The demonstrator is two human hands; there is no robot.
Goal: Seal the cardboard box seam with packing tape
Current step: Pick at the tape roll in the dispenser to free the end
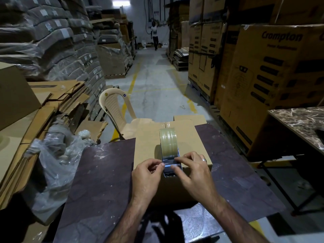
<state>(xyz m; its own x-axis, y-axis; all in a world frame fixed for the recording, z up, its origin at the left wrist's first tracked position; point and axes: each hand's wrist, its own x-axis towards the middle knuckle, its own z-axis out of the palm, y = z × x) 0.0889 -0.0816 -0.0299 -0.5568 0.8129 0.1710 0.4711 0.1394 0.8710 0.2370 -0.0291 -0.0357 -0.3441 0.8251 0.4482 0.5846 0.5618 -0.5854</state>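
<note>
So, big picture first: it's a warehouse aisle with stacked cartons (pixel 263 76) down the right side and flattened cardboard (pixel 52 102) piled on the left. Closer in there's a dark table (pixel 105 172), and the cardboard box (pixel 147 141) sits in the middle of it, flaps closed, far end hanging past the table edge towards a plastic chair (pixel 114 106). The seam (pixel 165 124) runs straight away from the person, and it looks like some tape is already on the far end, though that's hard to be sure of.

The tape dispenser (pixel 168 142) stands on the box lid right over the seam, near the closest edge. Both hands are at its front end. The left hand (pixel 145 174) has thumb and forefinger pinched together at the dispenser's left edge, other fingers tucked in. The right hand (pixel 194 171) has its fingertips curled down over the dispenser's front, ring finger and pinky looser. Whether either actually has the loose tape end can't be made out.

Best guess at the step: the person is fishing for the tape's free end before laying the strip. Next they'd need to get that end stuck down at the near edge, then pull the dispenser along the seam, keeping it centred and pressed flat.
</note>
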